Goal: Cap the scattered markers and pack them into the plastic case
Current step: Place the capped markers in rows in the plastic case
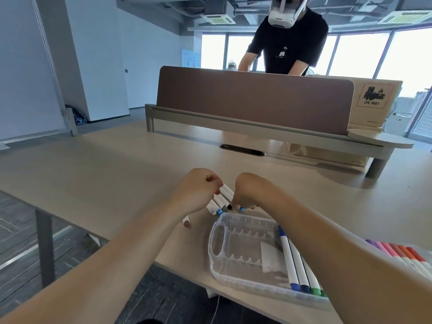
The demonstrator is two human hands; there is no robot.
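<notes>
A clear plastic case (217, 239) lies open on the desk near its front edge, with several capped white markers (294, 263) in its right part. Behind the case lies a small bunch of loose white markers (221, 202) with blue, grey and black ends. My left hand (196, 192) rests on the bunch's left side, fingers curled around the marker barrels. My right hand (247, 192) reaches down at the bunch's right end, fingertips pinching a marker with a blue end (242, 208). One more white marker with a brown end (186, 222) lies alone to the left of the case.
A second row of pink, red and orange markers (402, 256) sits at the right, partly behind my forearm. A brown divider panel (254, 97) and a cardboard box (374, 101) stand at the desk's far side. A person in a black shirt (289, 43) stands beyond them.
</notes>
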